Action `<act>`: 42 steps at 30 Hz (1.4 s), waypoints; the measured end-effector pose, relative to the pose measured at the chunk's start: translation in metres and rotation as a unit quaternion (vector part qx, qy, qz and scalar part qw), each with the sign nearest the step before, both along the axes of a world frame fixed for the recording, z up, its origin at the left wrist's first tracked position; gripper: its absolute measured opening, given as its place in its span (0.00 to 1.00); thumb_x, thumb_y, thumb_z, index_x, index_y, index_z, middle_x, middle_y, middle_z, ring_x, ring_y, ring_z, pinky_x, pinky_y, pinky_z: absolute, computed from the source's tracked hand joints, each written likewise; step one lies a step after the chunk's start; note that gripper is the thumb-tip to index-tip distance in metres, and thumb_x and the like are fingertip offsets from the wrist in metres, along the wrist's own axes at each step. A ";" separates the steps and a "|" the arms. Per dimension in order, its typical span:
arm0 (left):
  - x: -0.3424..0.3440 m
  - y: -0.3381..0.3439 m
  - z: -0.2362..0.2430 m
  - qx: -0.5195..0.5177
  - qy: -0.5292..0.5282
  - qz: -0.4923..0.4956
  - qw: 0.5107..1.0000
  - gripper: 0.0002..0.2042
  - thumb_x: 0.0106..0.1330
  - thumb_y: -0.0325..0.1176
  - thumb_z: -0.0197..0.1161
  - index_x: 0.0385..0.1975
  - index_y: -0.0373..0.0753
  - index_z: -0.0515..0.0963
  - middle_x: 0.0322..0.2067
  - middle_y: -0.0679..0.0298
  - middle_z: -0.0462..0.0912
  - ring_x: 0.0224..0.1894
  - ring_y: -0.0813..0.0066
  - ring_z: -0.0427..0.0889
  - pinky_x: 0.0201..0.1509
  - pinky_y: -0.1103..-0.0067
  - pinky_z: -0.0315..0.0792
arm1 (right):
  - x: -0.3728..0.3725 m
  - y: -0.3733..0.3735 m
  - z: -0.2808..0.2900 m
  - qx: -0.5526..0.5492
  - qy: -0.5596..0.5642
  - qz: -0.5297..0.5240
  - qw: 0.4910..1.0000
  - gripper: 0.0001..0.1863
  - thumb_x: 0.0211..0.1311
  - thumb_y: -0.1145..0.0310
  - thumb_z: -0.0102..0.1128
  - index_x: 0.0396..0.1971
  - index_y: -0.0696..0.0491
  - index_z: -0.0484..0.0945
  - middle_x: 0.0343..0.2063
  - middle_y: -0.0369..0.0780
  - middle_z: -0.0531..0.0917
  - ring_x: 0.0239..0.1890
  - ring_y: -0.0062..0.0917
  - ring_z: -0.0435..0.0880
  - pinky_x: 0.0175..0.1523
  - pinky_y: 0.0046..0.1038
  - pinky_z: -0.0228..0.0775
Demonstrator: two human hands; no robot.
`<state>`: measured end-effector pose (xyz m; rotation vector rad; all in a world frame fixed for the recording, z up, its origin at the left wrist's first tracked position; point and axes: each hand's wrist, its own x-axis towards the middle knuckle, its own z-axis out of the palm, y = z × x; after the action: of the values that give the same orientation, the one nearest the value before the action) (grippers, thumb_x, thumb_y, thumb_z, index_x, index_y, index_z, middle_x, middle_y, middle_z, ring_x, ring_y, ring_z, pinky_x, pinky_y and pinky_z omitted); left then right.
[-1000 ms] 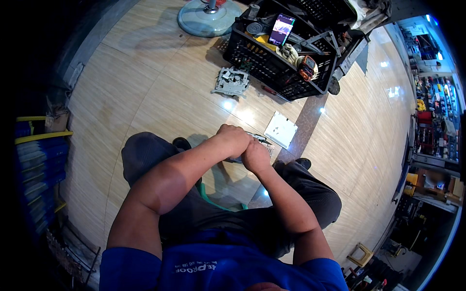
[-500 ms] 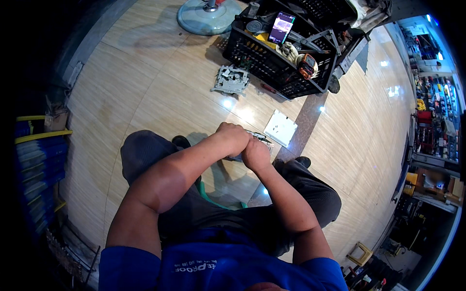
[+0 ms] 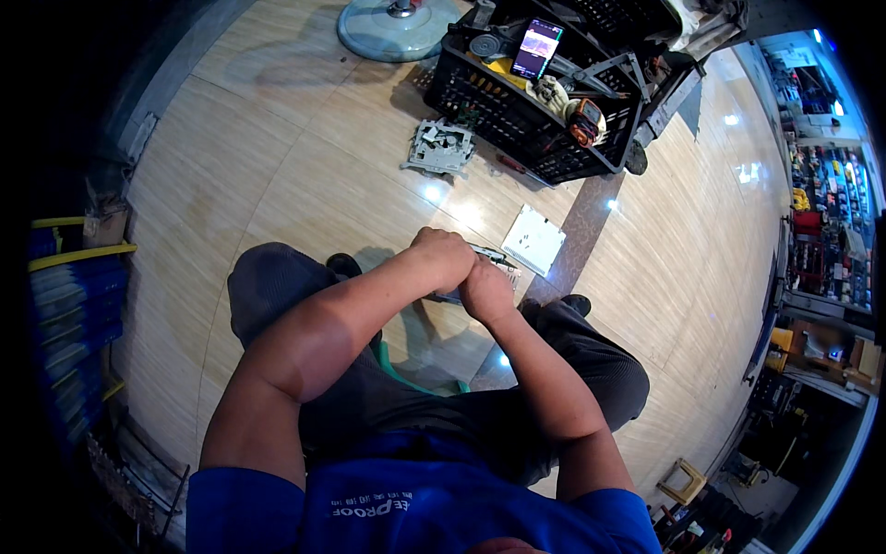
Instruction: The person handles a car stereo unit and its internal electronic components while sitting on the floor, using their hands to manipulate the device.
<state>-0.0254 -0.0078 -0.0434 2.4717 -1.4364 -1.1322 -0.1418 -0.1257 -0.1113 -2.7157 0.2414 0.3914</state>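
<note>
- Wood-grained tile floor below.
- Metal device partly behind left hand and right hand; visible far edge slants down rightward, long axis unclear.
- Fingers hidden; I cannot tell their grip.

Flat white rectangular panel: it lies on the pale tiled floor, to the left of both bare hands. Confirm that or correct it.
Wrong side: the head view shows the flat white rectangular panel to the right of the bare left hand and the bare right hand. It does lie on the pale tiled floor.
</note>
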 end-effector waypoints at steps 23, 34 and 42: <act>0.000 0.002 0.000 -0.023 -0.004 0.005 1.000 0.14 0.64 0.30 0.58 0.48 0.47 0.83 0.46 0.54 0.86 0.51 0.55 0.85 0.54 0.63 0.78 | 0.002 -0.001 0.004 0.001 0.016 0.046 0.999 0.14 0.61 0.70 0.54 0.43 0.62 0.77 0.37 0.55 0.83 0.38 0.47 0.86 0.44 0.42 0.80; 0.001 0.001 0.002 -0.013 -0.010 0.004 1.000 0.12 0.65 0.31 0.58 0.47 0.46 0.83 0.46 0.55 0.86 0.51 0.55 0.85 0.54 0.63 0.78 | 0.000 0.000 0.001 0.014 -0.009 0.032 0.999 0.14 0.61 0.68 0.55 0.43 0.61 0.77 0.38 0.55 0.83 0.39 0.47 0.86 0.45 0.42 0.80; 0.001 0.001 0.002 -0.021 0.002 0.013 1.000 0.13 0.66 0.32 0.57 0.47 0.46 0.82 0.46 0.54 0.86 0.51 0.55 0.85 0.54 0.62 0.78 | 0.002 0.001 0.006 -0.011 0.002 0.016 1.000 0.13 0.61 0.68 0.54 0.41 0.61 0.77 0.34 0.54 0.84 0.36 0.47 0.86 0.42 0.43 0.80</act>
<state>-0.0248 -0.0064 -0.0416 2.4520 -1.4066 -1.0910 -0.1397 -0.1249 -0.1056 -2.7430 0.2037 0.4069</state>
